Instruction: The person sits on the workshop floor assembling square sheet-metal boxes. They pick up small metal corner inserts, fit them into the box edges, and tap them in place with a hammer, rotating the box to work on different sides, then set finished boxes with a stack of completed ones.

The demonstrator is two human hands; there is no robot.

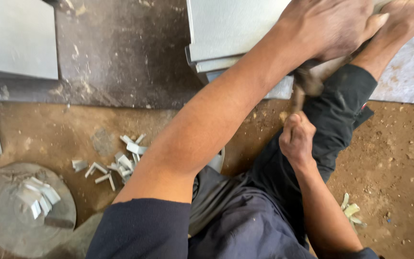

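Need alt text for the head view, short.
Looking down, a person's left hand presses on stacked grey sheet-metal pieces while the right hand grips a blurred hammer handle beside their raised knee. Small folded metal clips lie scattered on the dirt floor, more on a round grey disc.

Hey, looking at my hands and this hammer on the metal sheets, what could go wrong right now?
1. Your left hand presses the stacked metal sheets right above the blurred hammer that your right hand grips; a missed blow might hit fingers.
2. Your bare foot also rests near the strike point.
3. Cut metal scraps lie on the dirt floor and may cut skin.
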